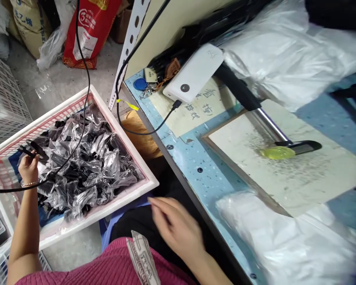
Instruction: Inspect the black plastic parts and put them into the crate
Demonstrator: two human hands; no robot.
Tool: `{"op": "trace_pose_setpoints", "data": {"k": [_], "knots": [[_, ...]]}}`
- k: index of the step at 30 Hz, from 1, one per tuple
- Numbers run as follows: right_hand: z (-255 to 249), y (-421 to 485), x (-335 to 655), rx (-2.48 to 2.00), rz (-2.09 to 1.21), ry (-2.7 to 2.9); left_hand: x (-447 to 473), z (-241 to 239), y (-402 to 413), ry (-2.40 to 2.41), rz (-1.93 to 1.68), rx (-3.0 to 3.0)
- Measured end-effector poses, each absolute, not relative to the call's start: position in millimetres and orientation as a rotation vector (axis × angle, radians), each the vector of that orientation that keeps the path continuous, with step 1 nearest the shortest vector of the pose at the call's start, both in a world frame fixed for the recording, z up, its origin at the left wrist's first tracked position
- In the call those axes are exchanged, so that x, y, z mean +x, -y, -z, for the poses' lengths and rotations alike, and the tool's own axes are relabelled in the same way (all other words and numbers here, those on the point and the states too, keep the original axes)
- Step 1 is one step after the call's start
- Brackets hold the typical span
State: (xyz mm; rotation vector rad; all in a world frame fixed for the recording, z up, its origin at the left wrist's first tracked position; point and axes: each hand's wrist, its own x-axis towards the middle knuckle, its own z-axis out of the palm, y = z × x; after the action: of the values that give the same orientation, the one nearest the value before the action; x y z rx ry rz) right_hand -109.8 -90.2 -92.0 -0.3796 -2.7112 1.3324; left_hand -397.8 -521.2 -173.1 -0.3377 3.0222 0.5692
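Observation:
My left hand (pixel 29 169) is at the left side of a white plastic basket (pixel 142 183), its fingers closed round slim black parts (pixel 26 151). Their exact kind cannot be made out. Below and beside that hand, the basket is heaped with black pieces in clear plastic bags (pixel 86 166). My right hand (pixel 178 225) hovers over my lap, between the basket and the blue table. It is slightly blurred, with fingers stretched out and nothing visible in them.
On the blue speckled table (pixel 195 186) a hammer (pixel 273 124) with a yellow-green head lies across a pale board (pixel 299 194). A white power bank (pixel 192 75), keys (pixel 150 89) and white plastic bags (pixel 284 237) are around it. A black cable (pixel 84 67) hangs over the basket.

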Motion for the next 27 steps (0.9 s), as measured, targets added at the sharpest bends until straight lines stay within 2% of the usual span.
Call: {"op": "trace_pose_setpoints", "data": {"k": [4, 7, 9, 13, 15, 20, 27], "knots": [[106, 152, -187, -0.350, -2.153, 2.540, -337, 143, 453, -2.847, -1.626, -0.299], [120, 176, -228, -0.584, -2.458, 2.363, -299, 123, 407, -2.576, -1.791, -0.233], [124, 178, -240, -0.653, -2.500, 2.393, -279, 115, 387, -2.458, -1.796, -0.187], [120, 170, -234, -0.626, -2.338, 2.515, -262, 112, 365, -2.425, -1.750, -0.047], [118, 164, -224, -0.600, -2.330, 2.449, -262, 113, 358, -2.510, -1.599, 0.131], [115, 153, -201, -0.806, -2.581, 2.079, -260, 120, 350, -2.592, -1.100, 0.610], [125, 144, -166, -0.859, -2.542, 2.086, -227, 145, 348, -2.483, -0.937, 0.815]]}}
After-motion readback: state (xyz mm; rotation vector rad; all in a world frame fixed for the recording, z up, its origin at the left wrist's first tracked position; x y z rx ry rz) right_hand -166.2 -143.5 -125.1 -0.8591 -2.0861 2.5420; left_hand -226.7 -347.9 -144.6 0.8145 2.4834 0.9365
